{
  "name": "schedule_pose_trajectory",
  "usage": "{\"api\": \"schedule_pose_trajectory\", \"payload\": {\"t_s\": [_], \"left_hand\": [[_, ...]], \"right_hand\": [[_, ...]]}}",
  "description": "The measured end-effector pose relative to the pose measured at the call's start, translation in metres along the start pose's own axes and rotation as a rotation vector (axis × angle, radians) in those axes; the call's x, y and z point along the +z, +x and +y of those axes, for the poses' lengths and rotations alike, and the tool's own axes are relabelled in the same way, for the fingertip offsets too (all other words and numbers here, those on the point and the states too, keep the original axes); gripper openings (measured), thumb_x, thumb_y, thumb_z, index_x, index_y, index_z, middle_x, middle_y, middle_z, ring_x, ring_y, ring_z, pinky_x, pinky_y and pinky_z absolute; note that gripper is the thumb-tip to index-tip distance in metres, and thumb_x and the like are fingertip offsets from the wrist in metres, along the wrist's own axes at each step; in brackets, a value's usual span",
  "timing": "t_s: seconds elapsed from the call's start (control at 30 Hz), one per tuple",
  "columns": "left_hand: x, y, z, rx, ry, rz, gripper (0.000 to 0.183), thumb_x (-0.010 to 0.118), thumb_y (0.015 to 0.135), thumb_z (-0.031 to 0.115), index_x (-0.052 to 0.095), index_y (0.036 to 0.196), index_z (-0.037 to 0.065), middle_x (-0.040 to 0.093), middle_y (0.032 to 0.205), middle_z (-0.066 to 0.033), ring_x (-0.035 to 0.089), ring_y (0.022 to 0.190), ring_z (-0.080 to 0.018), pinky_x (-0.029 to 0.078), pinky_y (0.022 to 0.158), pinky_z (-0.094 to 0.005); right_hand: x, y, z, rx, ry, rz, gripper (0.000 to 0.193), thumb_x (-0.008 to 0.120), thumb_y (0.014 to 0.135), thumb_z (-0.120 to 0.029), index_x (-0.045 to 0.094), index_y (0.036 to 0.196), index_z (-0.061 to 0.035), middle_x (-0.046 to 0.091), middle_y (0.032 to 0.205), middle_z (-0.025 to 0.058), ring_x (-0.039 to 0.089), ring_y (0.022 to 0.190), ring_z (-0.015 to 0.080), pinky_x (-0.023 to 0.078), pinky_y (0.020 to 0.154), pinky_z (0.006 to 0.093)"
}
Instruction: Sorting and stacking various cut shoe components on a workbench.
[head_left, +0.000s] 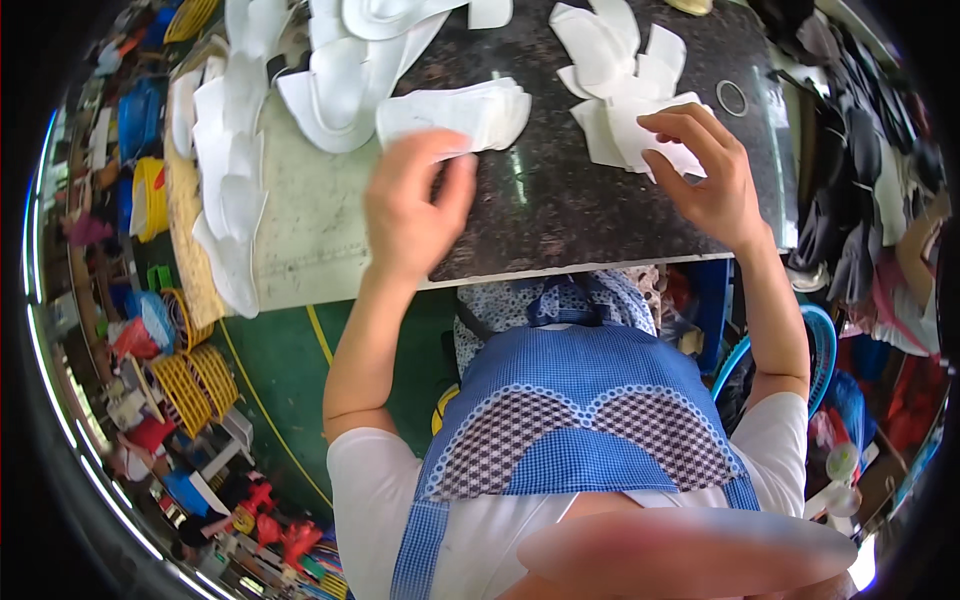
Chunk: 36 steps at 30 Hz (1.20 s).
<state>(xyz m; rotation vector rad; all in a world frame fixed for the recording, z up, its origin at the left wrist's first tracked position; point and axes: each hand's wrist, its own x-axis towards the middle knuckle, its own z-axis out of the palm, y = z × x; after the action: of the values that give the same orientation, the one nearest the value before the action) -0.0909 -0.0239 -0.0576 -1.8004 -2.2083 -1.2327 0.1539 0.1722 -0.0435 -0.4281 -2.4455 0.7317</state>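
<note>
My left hand [415, 205] is slightly blurred, its thumb and forefinger curved with a gap between them. It is at the near edge of a fanned stack of thin white shoe-shaped pieces [455, 108]; whether it touches them I cannot tell. My right hand [715, 185] hovers over or rests on a loose pile of similar white pieces [630, 125], thumb and forefinger apart with nothing visible between them. More white curved pieces [340, 95] lie overlapping at the back left. A long overlapped row of white pieces [235, 150] runs down the left side.
The dark speckled tabletop [560, 210] has a pale section [310, 220] at its left and a wooden left edge. A thin ring [732, 98] lies at the right. Dark pieces [850, 200] are heaped beyond the right edge. A yellow basket [195, 385] stands on the left.
</note>
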Motion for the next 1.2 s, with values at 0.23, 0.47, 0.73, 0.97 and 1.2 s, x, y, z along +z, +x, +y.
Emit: {"api": "schedule_pose_trajectory", "payload": {"t_s": [0.23,0.47,0.73,0.97,1.2], "left_hand": [[-0.022,-0.03,-0.047,-0.537,-0.354,0.027,0.058,0.065,0.084,-0.001,0.044,0.137,0.004,0.064,0.118,-0.0123,0.06,0.106,-0.022,0.049,0.091,-0.0358],[-0.025,-0.043,-0.031,-0.399,-0.482,0.109,0.054,0.062,0.085,-0.003,0.047,0.137,0.003,0.065,0.121,-0.015,0.064,0.108,-0.0233,0.05,0.093,-0.0361],[-0.003,-0.03,-0.034,-0.052,0.043,-0.02,0.027,0.071,0.081,0.006,0.065,0.107,0.006,0.065,0.112,-0.0049,0.063,0.099,-0.0294,0.051,0.088,-0.0407],[0.001,-0.014,-0.035,-0.01,0.115,-0.046,0.023,0.074,0.082,0.007,0.069,0.104,0.006,0.064,0.107,-0.0064,0.062,0.097,-0.029,0.052,0.084,-0.0393],[0.003,0.005,-0.03,0.033,0.082,-0.002,0.02,0.077,0.079,0.004,0.066,0.097,0.004,0.061,0.098,-0.0067,0.062,0.089,-0.0251,0.052,0.078,-0.0357]], "right_hand": [[0.101,0.074,-0.05,-0.383,-0.079,0.074,0.036,0.079,0.075,-0.013,0.066,0.108,-0.0084,0.065,0.102,0.0083,0.063,0.094,0.0273,0.055,0.075,0.0364],[0.114,0.1,-0.033,-0.292,-0.036,-0.039,0.013,0.071,0.086,-0.021,0.069,0.09,-0.0082,0.066,0.079,0.0107,0.067,0.08,0.028,0.054,0.069,0.0394],[0.108,0.103,-0.025,0.058,0.225,-0.135,0.021,0.068,0.093,-0.023,0.071,0.101,-0.0043,0.069,0.081,0.0154,0.066,0.068,0.0274,0.053,0.067,0.0354],[0.092,0.101,-0.003,0.318,0.555,0.005,0.036,0.064,0.1,-0.035,0.07,0.107,0.0002,0.067,0.086,0.0,0.059,0.079,0.0094,0.048,0.071,0.027],[0.072,0.085,0.002,0.552,1.161,-0.075,0.036,0.063,0.101,-0.034,0.07,0.116,-0.0025,0.07,0.101,0.0014,0.065,0.095,0.0094,0.052,0.089,0.0288]]}}
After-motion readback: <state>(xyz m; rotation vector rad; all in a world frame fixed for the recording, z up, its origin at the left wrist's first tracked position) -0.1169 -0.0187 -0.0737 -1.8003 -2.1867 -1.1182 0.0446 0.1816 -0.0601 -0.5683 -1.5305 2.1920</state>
